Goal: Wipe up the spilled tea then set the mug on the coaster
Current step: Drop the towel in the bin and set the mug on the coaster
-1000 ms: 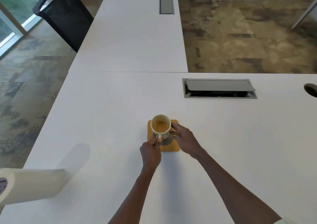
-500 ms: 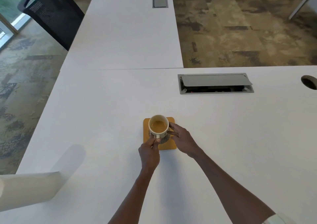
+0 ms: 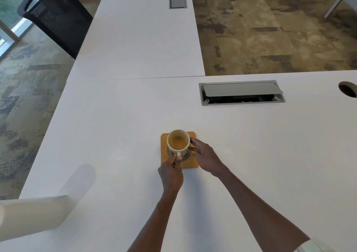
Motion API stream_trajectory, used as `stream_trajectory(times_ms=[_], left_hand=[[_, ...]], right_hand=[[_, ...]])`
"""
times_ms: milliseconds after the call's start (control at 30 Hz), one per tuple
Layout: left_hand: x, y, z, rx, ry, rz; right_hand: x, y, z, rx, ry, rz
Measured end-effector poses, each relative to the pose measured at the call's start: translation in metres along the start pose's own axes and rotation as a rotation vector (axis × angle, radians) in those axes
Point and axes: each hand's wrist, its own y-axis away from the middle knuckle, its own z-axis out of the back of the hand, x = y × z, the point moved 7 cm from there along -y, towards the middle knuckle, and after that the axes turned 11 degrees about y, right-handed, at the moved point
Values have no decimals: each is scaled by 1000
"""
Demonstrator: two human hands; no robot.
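A cream mug (image 3: 178, 142) with a dark patterned band holds tea and stands on the orange square coaster (image 3: 191, 163) on the white table (image 3: 116, 126). My left hand (image 3: 171, 171) pinches the mug's handle on its near side. My right hand (image 3: 207, 158) rests against the mug's right side with the fingers touching it. No spilled tea shows on the tabletop around the coaster.
A paper towel roll (image 3: 32, 217) lies at the near left edge of the table. A grey cable box (image 3: 241, 93) with its lid ajar sits behind and to the right, a round cable hole (image 3: 347, 89) further right. A black chair (image 3: 56, 18) stands far left.
The view has shifted slightly; the mug stays on the coaster with both hands holding it as before.
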Motion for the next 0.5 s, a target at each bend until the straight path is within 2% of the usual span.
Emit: stream_trajectory(times_ms=[333,500], left_hand=[[4,2,2,-29,20,17],[3,1,4,47,-20,0]], right_hand=[[-1,3,-1,-5,26,-4],[0,6,0,-37,51,-16]])
